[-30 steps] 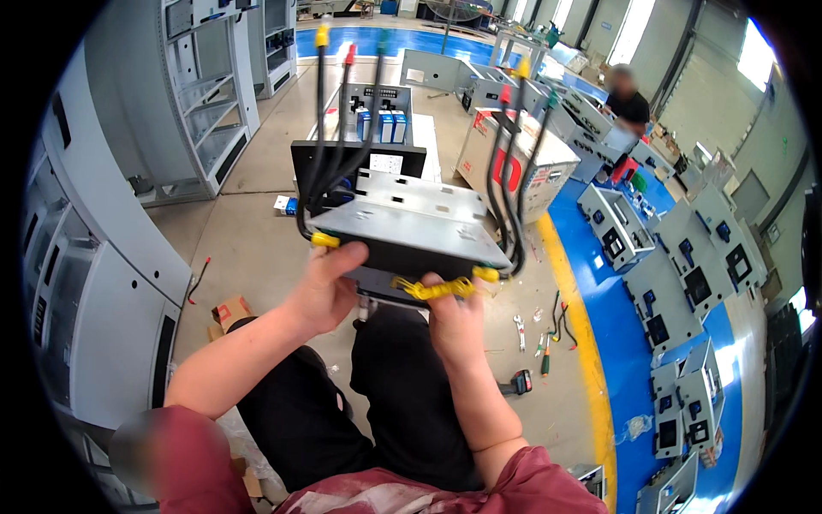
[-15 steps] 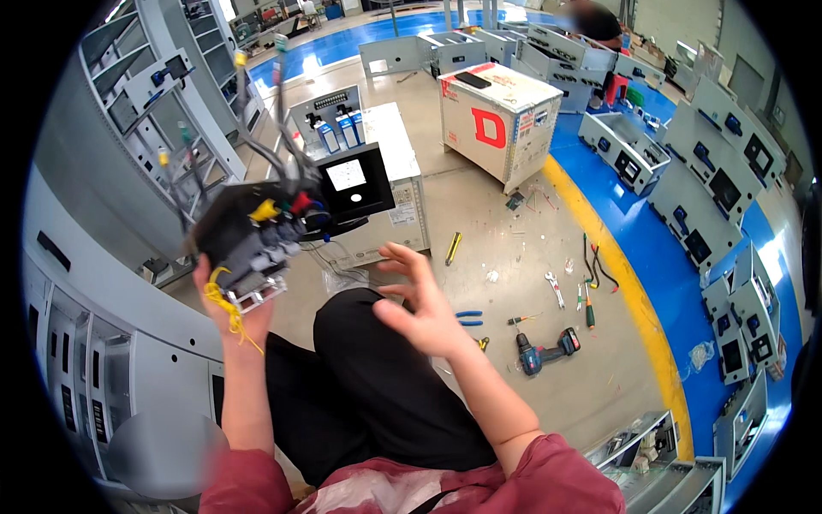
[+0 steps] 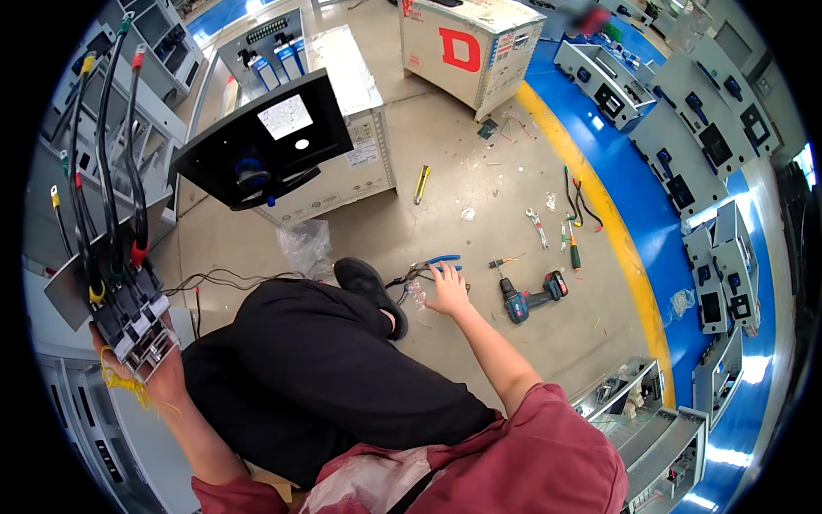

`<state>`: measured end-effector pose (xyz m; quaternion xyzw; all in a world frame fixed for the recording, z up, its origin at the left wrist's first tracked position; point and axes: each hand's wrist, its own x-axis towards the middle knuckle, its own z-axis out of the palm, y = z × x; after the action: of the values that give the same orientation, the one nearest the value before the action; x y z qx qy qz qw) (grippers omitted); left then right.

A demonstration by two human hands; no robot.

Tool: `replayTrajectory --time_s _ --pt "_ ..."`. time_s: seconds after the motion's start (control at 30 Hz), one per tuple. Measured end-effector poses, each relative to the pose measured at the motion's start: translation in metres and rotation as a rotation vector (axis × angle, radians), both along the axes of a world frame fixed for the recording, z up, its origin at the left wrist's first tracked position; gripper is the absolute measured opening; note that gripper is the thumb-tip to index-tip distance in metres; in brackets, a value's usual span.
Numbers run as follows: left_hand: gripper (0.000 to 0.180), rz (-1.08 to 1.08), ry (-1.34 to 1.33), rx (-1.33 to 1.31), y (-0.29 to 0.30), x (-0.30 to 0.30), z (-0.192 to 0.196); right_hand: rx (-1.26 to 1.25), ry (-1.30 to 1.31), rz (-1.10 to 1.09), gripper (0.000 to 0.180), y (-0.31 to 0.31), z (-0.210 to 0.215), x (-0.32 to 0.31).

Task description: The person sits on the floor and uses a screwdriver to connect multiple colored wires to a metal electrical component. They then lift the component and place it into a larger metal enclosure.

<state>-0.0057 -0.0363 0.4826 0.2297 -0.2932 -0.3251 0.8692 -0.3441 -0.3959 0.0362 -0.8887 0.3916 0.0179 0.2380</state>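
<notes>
My left hand [image 3: 169, 377], at the far left, grips a circuit breaker-like device [image 3: 128, 313] with a grey and black body and metal terminals. Thick black cables [image 3: 104, 163] with yellow, green and red ends rise from it. Yellow string [image 3: 128, 385] hangs by that hand. My right hand [image 3: 449, 291] is low over the floor with its fingers spread. Its fingertips are right at the blue-handled pliers [image 3: 443, 259]; whether they touch is unclear. A cordless drill [image 3: 521, 304] and a small screwdriver [image 3: 502, 262] lie to the right.
A black panel [image 3: 317, 111] leans by a white crate [image 3: 377, 163]. Farther out are a utility knife [image 3: 422, 184], a wrench [image 3: 537, 228], a green-handled screwdriver [image 3: 574, 255] and short cables [image 3: 583, 201]. A plastic bag [image 3: 304, 244] and thin wires lie near my leg. A wooden crate [image 3: 467, 51] stands beyond.
My left hand has carried the device down and to the left. My right hand has gone from above my knee down to the pliers on the floor. The view has shifted.
</notes>
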Motion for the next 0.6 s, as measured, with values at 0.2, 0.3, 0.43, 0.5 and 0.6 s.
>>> replayTrajectory --time_s 0.2,0.3,0.43,0.5,0.6 --pt "0.051 -0.047 -0.058 0.021 -0.013 -0.002 0.002 -0.128 0.122 0.328 0.107 0.005 -0.019 0.073" --pt "0.056 -0.072 -0.170 -0.027 -0.009 0.013 0.000 -0.167 0.173 0.458 0.072 -0.001 -0.035 0.088" --pt "0.071 0.121 -0.003 0.041 0.032 0.050 -0.017 -0.313 0.076 0.487 0.032 -0.039 -0.060 0.077" --pt "0.072 0.113 0.024 0.020 0.034 0.054 -0.014 -0.292 0.112 0.455 0.029 -0.059 -0.061 0.079" --pt "0.072 0.065 0.054 -0.018 0.032 0.062 -0.020 -0.207 0.213 0.191 0.037 -0.103 -0.058 0.068"
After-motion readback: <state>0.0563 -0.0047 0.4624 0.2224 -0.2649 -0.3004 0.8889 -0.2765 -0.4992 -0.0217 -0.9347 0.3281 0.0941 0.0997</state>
